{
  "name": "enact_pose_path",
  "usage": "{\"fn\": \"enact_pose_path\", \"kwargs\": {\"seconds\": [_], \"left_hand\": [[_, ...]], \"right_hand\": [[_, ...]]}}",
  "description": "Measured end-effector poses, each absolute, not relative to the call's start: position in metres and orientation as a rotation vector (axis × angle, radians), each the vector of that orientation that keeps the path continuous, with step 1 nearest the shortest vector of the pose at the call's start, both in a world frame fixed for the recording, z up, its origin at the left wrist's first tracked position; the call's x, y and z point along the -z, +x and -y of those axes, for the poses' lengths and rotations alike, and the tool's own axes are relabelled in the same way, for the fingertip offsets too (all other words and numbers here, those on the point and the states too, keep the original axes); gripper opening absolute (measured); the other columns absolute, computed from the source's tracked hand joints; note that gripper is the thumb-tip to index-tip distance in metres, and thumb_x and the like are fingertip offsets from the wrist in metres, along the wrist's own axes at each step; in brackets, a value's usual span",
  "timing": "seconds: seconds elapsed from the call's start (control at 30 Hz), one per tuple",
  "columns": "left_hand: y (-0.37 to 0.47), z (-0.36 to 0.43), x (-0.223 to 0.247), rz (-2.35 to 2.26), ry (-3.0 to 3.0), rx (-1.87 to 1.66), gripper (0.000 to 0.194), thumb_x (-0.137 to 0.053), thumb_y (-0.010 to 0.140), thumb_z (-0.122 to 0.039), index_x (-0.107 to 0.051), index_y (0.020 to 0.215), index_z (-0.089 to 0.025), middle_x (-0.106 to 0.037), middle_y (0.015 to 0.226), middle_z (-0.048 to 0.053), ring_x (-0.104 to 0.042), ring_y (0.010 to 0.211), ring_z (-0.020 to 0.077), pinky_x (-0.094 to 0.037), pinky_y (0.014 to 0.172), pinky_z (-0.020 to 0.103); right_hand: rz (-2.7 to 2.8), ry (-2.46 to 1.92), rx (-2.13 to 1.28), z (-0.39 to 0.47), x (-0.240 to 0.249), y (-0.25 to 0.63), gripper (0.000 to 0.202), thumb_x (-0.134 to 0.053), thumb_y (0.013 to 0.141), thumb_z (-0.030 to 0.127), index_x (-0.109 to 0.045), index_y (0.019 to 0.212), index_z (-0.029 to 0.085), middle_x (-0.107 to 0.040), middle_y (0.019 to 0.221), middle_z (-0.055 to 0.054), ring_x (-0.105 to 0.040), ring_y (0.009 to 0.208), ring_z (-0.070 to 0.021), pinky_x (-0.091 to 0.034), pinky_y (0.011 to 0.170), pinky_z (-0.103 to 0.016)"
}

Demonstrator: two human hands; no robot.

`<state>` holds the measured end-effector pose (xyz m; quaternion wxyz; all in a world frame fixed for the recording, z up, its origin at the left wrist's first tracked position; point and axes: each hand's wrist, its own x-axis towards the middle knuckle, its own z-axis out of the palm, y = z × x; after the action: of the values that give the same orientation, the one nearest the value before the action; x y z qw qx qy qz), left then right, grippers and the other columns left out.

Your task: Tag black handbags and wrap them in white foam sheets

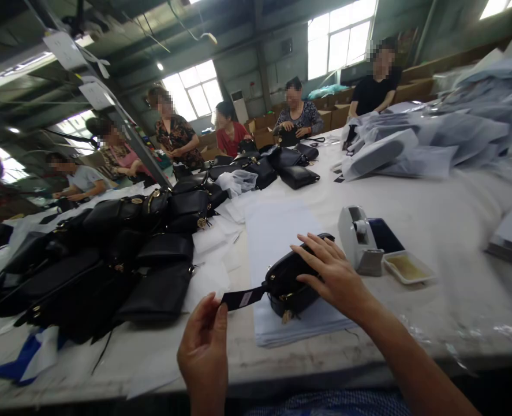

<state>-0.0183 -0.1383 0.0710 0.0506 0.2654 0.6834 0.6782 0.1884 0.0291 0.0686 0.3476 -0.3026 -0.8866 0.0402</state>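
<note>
A small black bag (288,277) with gold zips lies on a stack of white paper sheets (277,332) in front of me. My left hand (206,341) pinches the end of a black tag (243,297) with a pale label, which stretches out from the bag's left end. My right hand (331,271) rests on top of the bag, its fingers spread over the far side. The underside of the bag is hidden.
A tape dispenser (353,237), a dark phone-like object (385,234) and a small dish (409,268) stand right of the bag. Black bags (160,289) pile up at left, wrapped items (437,138) at back right. Several people work across the table (463,231).
</note>
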Motion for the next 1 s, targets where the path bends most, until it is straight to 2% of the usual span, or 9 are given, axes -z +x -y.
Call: {"fn": "enact_pose_path", "kwargs": {"seconds": [0.1,0.33,0.47,0.57,0.67,0.77,0.83,0.9,1.0], "left_hand": [[-0.026,0.155,-0.073,-2.232,0.771,-2.104,0.041,-0.082,0.067,-0.039,-0.072,0.102,-0.020,-0.073,0.094,0.003,-0.068,0.082,0.0171,-0.057,0.084,0.031],[-0.086,0.195,-0.057,-2.029,0.231,-2.467,0.037,-0.083,0.064,-0.026,-0.070,0.098,-0.022,-0.068,0.092,-0.003,-0.065,0.084,0.0105,-0.052,0.091,0.027],[-0.091,0.214,-0.015,-2.258,0.323,-2.040,0.042,-0.077,0.071,-0.037,-0.068,0.108,-0.020,-0.069,0.104,0.004,-0.067,0.090,0.0193,-0.051,0.096,0.041],[-0.066,0.208,-0.002,-2.614,0.750,-1.673,0.044,-0.068,0.079,-0.039,-0.064,0.120,-0.022,-0.063,0.124,0.010,-0.063,0.106,0.0279,-0.045,0.103,0.049],[-0.028,0.187,-0.009,-2.571,1.315,-1.550,0.034,-0.064,0.084,-0.031,-0.065,0.118,-0.024,-0.066,0.121,0.009,-0.061,0.111,0.0275,-0.045,0.104,0.044],[-0.008,0.160,-0.018,-2.260,1.517,-1.498,0.028,-0.059,0.088,-0.025,-0.067,0.115,-0.026,-0.070,0.114,0.007,-0.064,0.107,0.0243,-0.050,0.097,0.038],[-0.019,0.147,-0.018,-2.268,1.483,-1.525,0.025,-0.055,0.091,-0.025,-0.068,0.113,-0.025,-0.071,0.111,0.007,-0.065,0.105,0.0239,-0.051,0.095,0.038],[-0.049,0.141,-0.013,-2.409,1.416,-1.518,0.028,-0.048,0.093,-0.025,-0.068,0.113,-0.023,-0.071,0.113,0.008,-0.064,0.108,0.0240,-0.049,0.099,0.040],[-0.104,0.144,-0.001,-2.591,1.404,-1.197,0.039,-0.044,0.090,-0.017,-0.061,0.126,-0.021,-0.059,0.136,0.008,-0.052,0.128,0.0231,-0.037,0.112,0.043]], "right_hand": [[2.405,-0.821,-0.034,-0.043,-0.059,0.185,0.056,-0.061,0.091,0.034,-0.043,0.143,0.024,-0.052,0.142,-0.006,-0.037,0.138,-0.0273,-0.020,0.116,-0.053],[2.329,-0.899,0.027,-0.052,-0.055,0.177,0.043,-0.063,0.088,0.036,-0.056,0.130,0.025,-0.064,0.123,-0.006,-0.050,0.122,-0.0278,-0.018,0.114,-0.053],[2.320,-0.907,0.036,-0.051,-0.056,0.175,0.042,-0.062,0.089,0.035,-0.057,0.129,0.025,-0.064,0.121,-0.007,-0.051,0.119,-0.0285,-0.019,0.112,-0.055],[2.316,-0.948,0.052,-0.050,-0.059,0.172,0.040,-0.063,0.088,0.034,-0.059,0.127,0.024,-0.066,0.116,-0.008,-0.053,0.115,-0.0288,-0.021,0.111,-0.056],[2.295,-1.000,0.064,-0.046,-0.062,0.166,0.040,-0.063,0.089,0.033,-0.059,0.127,0.023,-0.066,0.115,-0.008,-0.054,0.115,-0.0296,-0.022,0.111,-0.059],[2.205,-0.985,0.083,-0.036,-0.062,0.162,0.044,-0.061,0.090,0.029,-0.055,0.133,0.020,-0.060,0.129,-0.012,-0.049,0.126,-0.0328,-0.024,0.111,-0.060],[2.100,-0.921,0.065,-0.024,-0.059,0.163,0.046,-0.059,0.091,0.026,-0.052,0.136,0.021,-0.054,0.139,-0.012,-0.045,0.131,-0.0328,-0.030,0.112,-0.056],[2.023,-0.830,-0.018,-0.009,-0.054,0.167,0.046,-0.058,0.091,0.024,-0.052,0.137,0.024,-0.055,0.138,-0.009,-0.050,0.128,-0.0289,-0.038,0.110,-0.047],[2.046,-0.718,-0.205,0.011,-0.041,0.175,0.038,-0.057,0.092,0.025,-0.057,0.130,0.029,-0.064,0.127,-0.003,-0.064,0.110,-0.0223,-0.049,0.102,-0.036]]}}
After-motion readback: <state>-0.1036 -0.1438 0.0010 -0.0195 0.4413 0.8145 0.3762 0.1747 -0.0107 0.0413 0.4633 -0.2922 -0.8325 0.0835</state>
